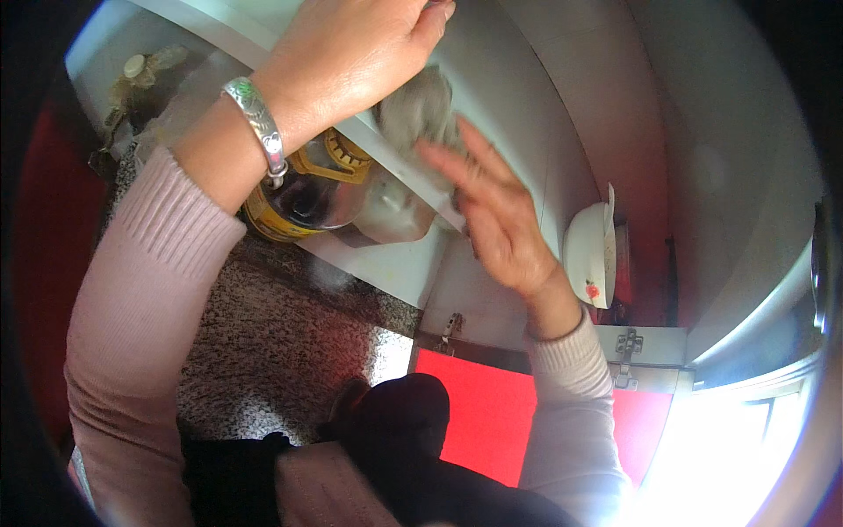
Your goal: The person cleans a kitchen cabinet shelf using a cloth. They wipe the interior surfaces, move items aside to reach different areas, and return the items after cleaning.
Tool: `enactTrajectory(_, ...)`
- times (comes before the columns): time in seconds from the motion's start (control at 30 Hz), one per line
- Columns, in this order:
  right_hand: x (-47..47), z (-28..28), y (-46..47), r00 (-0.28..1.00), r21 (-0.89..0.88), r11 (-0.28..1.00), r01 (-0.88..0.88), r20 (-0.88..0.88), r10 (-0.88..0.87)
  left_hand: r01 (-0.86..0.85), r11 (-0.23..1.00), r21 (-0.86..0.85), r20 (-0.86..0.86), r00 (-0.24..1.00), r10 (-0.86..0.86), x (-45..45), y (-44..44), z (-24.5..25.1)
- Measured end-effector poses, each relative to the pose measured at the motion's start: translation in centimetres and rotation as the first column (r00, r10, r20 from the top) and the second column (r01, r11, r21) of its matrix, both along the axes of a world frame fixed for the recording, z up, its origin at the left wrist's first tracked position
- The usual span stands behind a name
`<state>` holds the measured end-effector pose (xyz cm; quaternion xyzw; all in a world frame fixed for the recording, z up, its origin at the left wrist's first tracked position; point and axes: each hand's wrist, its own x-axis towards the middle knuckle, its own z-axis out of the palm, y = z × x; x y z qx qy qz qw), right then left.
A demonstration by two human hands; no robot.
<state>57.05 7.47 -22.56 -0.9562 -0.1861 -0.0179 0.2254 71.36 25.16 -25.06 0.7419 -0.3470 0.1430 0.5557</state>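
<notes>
My left hand, with a silver bracelet at the wrist, reaches over a white shelf edge at the top. Its fingertips lie close to the picture's rim, and whether they hold anything cannot be told. Lower and to the right, my right hand is blurred, its fingers spread beside a crumpled greyish cloth. Whether those fingers grip the cloth is unclear. Under my left wrist stands a clear plastic jug with a yellow handle and cap, partly hidden by the wrist.
A white bowl with a red flower stands inside the cabinet at the right. Metal hinges join the red cabinet doors. Below lies a speckled stone surface. Clear plastic bags and a white-capped bottle are at upper left.
</notes>
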Motion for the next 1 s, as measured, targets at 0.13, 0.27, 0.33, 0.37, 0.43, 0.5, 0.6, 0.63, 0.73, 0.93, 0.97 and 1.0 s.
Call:
enactTrajectory(0.13,6.5,-1.6,-5.0,0.964,-0.185,0.973,0.141,0.250,-0.092,-0.317,0.923,0.216,0.409,0.888,0.209,0.1,0.1,-0.8)
enactTrajectory(0.27,12.2,-2.3,-16.2,0.827,-0.277,0.795,0.540,0.351,-0.439,-0.350,0.913,0.210,0.587,0.792,0.169,-0.1,-0.8,-1.0)
enactTrajectory(0.33,15.2,-2.3,-18.5,0.778,-0.393,0.671,0.629,0.323,-0.539,-0.369,0.904,0.215,0.569,0.800,0.190,0.0,0.1,-1.3)
enactTrajectory(0.37,16.9,-2.6,-19.5,0.736,-0.490,0.563,0.665,0.308,-0.602,-0.391,0.895,0.217,0.571,0.794,0.208,0.0,0.6,-1.4)
enactTrajectory(0.43,17.0,-1.6,-30.9,0.648,-0.652,0.316,0.690,0.360,-0.671,-0.349,0.922,0.170,0.565,0.801,0.199,-0.4,-0.2,-1.4)
enactTrajectory(0.5,16.5,-1.4,-37.5,0.664,-0.785,0.143,0.603,0.395,-0.635,-0.328,0.935,0.136,0.561,0.803,0.200,-0.6,-0.4,-1.4)
enactTrajectory(0.6,17.2,-0.1,-43.1,0.537,-0.831,0.016,0.556,0.344,-0.770,-0.305,0.947,0.099,0.545,0.813,0.205,-0.7,-0.2,-1.5)
enactTrajectory(0.63,16.0,2.4,-46.1,0.428,-0.821,-0.045,0.569,0.342,-0.836,-0.273,0.961,0.055,0.532,0.822,0.203,-0.7,0.1,-1.6)
enactTrajectory(0.73,24.2,-3.1,-39.7,0.798,-0.925,0.008,0.379,0.322,-0.509,-0.330,0.936,0.121,0.535,0.816,0.218,-0.5,-0.1,-1.6)
enactTrajectory(0.93,29.0,-2.2,-24.5,0.802,-0.335,0.734,0.591,0.345,-0.488,-0.323,0.942,0.092,0.521,0.822,0.230,-0.4,-0.6,-1.3)
enactTrajectory(0.97,28.8,-1.7,-23.0,0.836,-0.341,0.775,0.532,0.353,-0.419,-0.319,0.944,0.081,0.520,0.822,0.233,-0.5,-0.6,-1.1)
enactTrajectory(1.0,28.7,-1.3,-21.0,0.871,-0.343,0.820,0.458,0.358,-0.337,-0.325,0.943,0.077,0.519,0.820,0.240,-0.5,-0.3,-1.0)
